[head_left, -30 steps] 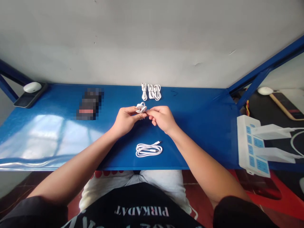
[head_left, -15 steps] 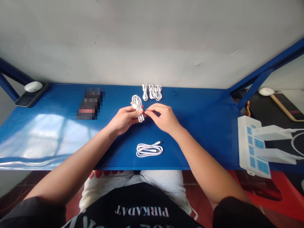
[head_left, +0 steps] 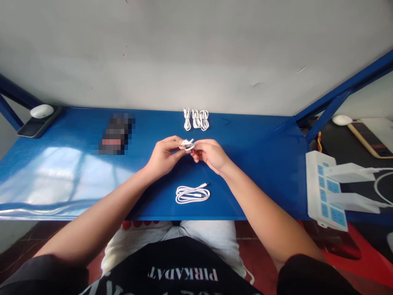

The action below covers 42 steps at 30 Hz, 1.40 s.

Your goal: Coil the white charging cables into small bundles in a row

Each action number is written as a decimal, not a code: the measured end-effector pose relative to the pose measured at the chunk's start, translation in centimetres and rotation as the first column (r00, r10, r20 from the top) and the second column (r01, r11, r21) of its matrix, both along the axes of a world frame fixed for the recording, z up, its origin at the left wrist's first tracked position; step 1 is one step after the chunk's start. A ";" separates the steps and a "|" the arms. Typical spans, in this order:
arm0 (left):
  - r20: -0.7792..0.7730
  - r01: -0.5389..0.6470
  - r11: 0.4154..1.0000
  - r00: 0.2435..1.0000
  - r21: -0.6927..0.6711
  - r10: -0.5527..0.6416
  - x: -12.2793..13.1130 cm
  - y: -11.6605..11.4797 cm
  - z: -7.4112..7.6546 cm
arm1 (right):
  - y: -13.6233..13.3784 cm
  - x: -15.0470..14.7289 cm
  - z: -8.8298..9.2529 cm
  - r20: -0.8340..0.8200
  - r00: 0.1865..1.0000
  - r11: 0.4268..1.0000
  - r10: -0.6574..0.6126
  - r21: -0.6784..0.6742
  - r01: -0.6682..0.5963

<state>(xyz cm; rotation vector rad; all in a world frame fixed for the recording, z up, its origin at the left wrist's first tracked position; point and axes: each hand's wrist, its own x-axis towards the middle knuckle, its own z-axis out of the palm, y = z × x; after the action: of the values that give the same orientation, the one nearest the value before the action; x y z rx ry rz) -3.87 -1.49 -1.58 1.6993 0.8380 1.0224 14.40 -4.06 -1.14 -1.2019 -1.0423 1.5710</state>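
Grasping coiled white cable (head_left: 187, 144), left fingers (head_left: 178, 156); right fingers (head_left: 205, 143) against it, grip unclear; shirt lettering "PIRKADAT" (head_left: 184, 273)

Open tabletop (head_left: 267, 164) between right hand (head_left: 210, 156) and power strip (head_left: 314, 184), cable bundles (head_left: 204, 120) near wall (head_left: 199, 61)

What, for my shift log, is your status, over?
Left hand holding white cable bundle. Right hand at its edge. White coil nearer body, not blocking.
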 end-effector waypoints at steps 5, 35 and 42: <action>0.172 0.044 0.904 0.985 -0.424 0.032 0.0 0.0 0.4 | -0.4 0.4 0.4 0.289 0.942 0.938 -0.169 0.341 0.063; -0.392 -0.296 0.944 0.893 -0.145 0.220 -1.5 5.0 1.8 | -0.9 0.8 0.7 0.612 0.789 0.968 0.052 0.163 -0.191; -0.506 -0.379 0.924 0.787 0.055 0.353 0.1 10.6 1.2 | -1.2 0.7 1.2 0.668 0.732 0.937 0.133 0.156 -0.313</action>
<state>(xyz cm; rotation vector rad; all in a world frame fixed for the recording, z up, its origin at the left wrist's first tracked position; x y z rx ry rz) -3.78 9.06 -0.36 1.8317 1.5797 0.7879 15.10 -5.28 0.07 -1.5176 -1.8512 1.1292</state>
